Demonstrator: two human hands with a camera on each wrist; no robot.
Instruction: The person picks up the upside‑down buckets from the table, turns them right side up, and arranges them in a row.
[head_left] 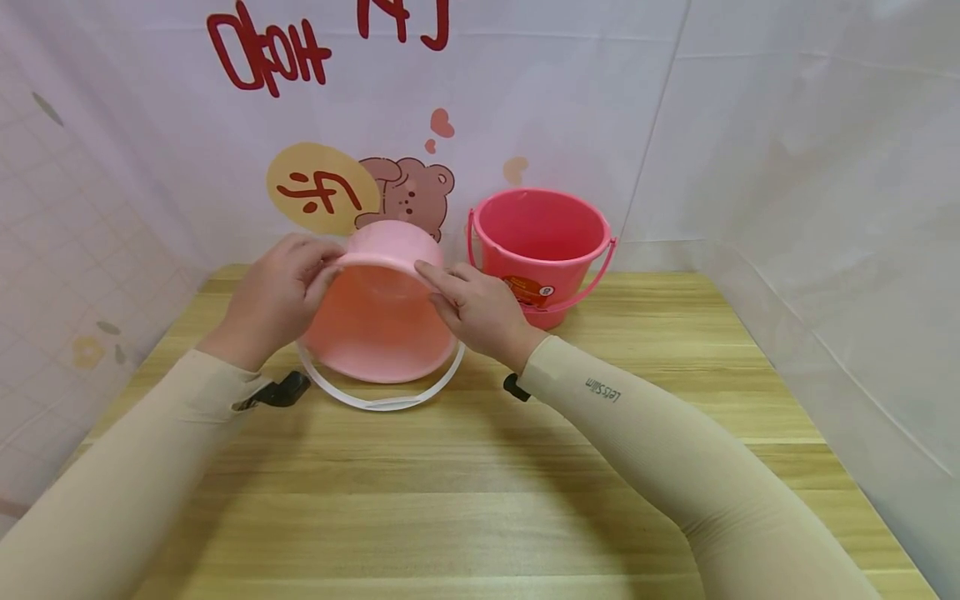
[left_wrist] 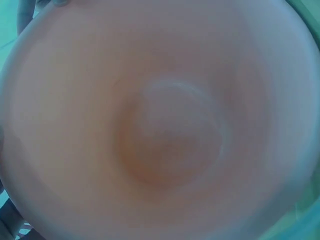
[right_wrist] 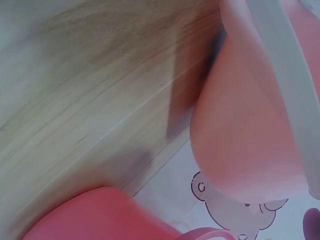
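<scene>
A light pink bucket [head_left: 382, 342] is tipped over, its mouth facing me. My left hand [head_left: 277, 287] grips the upper rim on the left side, thumb and fingers pinching the edge. On the right of the same rim, my right hand [head_left: 483, 308] pinches the edge between thumb and fingers. Below the mouth hangs the bucket's white handle [head_left: 384, 404]. In the left wrist view the bucket's inner wall [left_wrist: 170, 60] fills nearly everything. The right wrist view shows the outside of the light pink bucket [right_wrist: 240, 135], with the handle [right_wrist: 290, 90] across it.
A darker pink bucket [head_left: 558, 271] stands upright behind my right hand, its pink handle [head_left: 592, 287] lowered at the front. Both are on a wood-grain table [head_left: 435, 500]. A printed white cloth [head_left: 562, 100] hangs at the back, and more cloth encloses both sides.
</scene>
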